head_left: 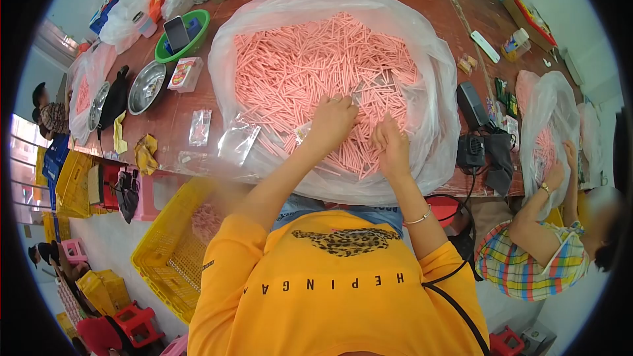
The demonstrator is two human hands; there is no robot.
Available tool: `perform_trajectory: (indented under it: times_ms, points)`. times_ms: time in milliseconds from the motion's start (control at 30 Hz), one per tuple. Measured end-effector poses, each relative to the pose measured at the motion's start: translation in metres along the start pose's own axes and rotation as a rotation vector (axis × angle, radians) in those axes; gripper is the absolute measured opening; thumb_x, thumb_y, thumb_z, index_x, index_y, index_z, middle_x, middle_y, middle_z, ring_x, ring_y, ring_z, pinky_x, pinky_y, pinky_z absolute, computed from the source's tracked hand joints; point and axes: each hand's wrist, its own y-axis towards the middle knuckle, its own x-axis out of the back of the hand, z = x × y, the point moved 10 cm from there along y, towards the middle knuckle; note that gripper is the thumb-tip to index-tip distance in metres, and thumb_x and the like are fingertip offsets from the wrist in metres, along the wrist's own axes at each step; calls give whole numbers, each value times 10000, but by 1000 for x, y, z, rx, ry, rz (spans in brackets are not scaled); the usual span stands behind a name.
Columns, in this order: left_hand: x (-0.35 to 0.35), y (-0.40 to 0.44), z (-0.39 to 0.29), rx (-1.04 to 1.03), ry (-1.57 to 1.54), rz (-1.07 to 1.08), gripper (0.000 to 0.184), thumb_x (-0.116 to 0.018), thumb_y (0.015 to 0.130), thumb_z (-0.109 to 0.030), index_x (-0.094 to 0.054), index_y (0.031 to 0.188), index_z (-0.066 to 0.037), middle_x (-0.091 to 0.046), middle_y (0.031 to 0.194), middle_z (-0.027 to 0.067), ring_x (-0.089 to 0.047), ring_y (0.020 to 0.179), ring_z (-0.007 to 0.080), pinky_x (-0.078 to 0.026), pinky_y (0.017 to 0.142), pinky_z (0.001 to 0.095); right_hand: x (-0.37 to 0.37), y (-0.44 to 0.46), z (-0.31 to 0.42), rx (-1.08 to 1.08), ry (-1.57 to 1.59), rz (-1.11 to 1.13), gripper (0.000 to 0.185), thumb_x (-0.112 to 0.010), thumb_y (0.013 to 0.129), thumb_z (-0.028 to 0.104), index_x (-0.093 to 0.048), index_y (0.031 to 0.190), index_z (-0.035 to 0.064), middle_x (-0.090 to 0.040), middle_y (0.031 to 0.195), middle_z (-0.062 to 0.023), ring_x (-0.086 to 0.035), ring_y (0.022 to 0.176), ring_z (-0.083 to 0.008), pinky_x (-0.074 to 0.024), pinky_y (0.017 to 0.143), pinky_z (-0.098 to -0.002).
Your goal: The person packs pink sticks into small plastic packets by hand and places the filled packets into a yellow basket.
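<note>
A large clear plastic bag (435,112) lies spread on the table, its rim rolled outward around a heap of thin pink sticks (297,59). My left hand (335,118) rests over the middle of the heap, fingers bent and closed at the tips; what they grip is hidden. Just to its right, my right hand (392,144) is closed in a pinch among the pink sticks, seemingly on a few of them. A small printed packet (302,133) shows beside my left wrist. Near the bag's left front edge lies a clear flat pouch (239,140).
Leftward on the red table (198,99) are a green basin (201,34) with a phone, a metal bowl (146,87) and a small box (185,74). A black device (471,151) stands right. A yellow crate (173,244) sits below. A co-worker (537,250) handles another bag.
</note>
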Motion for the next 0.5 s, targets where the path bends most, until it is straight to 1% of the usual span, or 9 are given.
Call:
perform_trajectory:
  times_ms: [67,100,167,200,300,333,367,433,500]
  points:
    - [26,-4,6,73,-75,-185,122,-697,822,-184,-676,888,-83,-621,883,82,-596,915,278,-432,795,421,0,5,4,59,135,-15,451,-476,1051,363,-418,689,101,-477,684,-35,-434,666,-129,-410,711,-300]
    - [42,-7,4,105,-116,-274,134,-693,825,-176,-673,899,-66,-624,869,92,-600,905,284,-440,793,422,-2,5,11,87,148,-9,455,-450,1058,372,-422,696,98,-512,732,-55,-457,718,-143,-410,765,-313]
    - [26,-22,7,267,-534,-124,201,-676,872,-179,-672,1003,-26,-656,928,111,-629,902,262,-473,798,387,-7,3,32,145,169,0,469,-399,1072,388,-431,710,91,-581,827,-95,-503,821,-170,-409,871,-338]
    - [16,-33,4,351,-741,-47,236,-667,895,-180,-671,1055,-6,-671,957,120,-644,900,251,-490,801,370,-9,3,34,134,165,-3,473,-384,1075,394,-436,717,89,-596,855,-105,-518,848,-178,-410,893,-342]
    - [6,-50,-25,445,-1074,49,240,-623,947,-153,-648,1096,33,-683,941,106,-645,867,187,-507,772,304,-19,4,30,101,154,19,481,-354,1079,407,-454,737,85,-635,927,-129,-556,925,-196,-411,943,-353]
    - [-1,-57,-24,468,-1080,18,211,-607,967,-136,-651,1094,27,-678,903,80,-622,827,129,-500,736,278,-22,4,26,94,148,36,479,-355,1078,409,-461,742,84,-642,941,-132,-564,948,-199,-410,950,-355]
    - [-4,-62,-22,517,-1110,27,208,-609,966,-136,-651,1089,26,-682,900,81,-625,817,130,-501,726,277,-24,2,24,87,141,52,478,-356,1078,411,-468,748,83,-649,956,-135,-572,971,-201,-409,957,-356]
    - [-11,-69,-20,610,-1172,48,200,-613,964,-137,-652,1078,23,-688,894,82,-631,796,131,-502,707,275,-33,-3,23,66,59,94,454,-376,1077,389,-489,770,74,-651,964,-132,-576,953,-194,-427,931,-349]
    - [-8,-71,-20,656,-1220,-20,161,-613,957,-112,-646,1038,23,-688,850,96,-630,737,166,-496,675,283,-36,-8,14,4,28,119,433,-386,1077,376,-511,801,66,-651,974,-122,-578,948,-185,-444,901,-340]
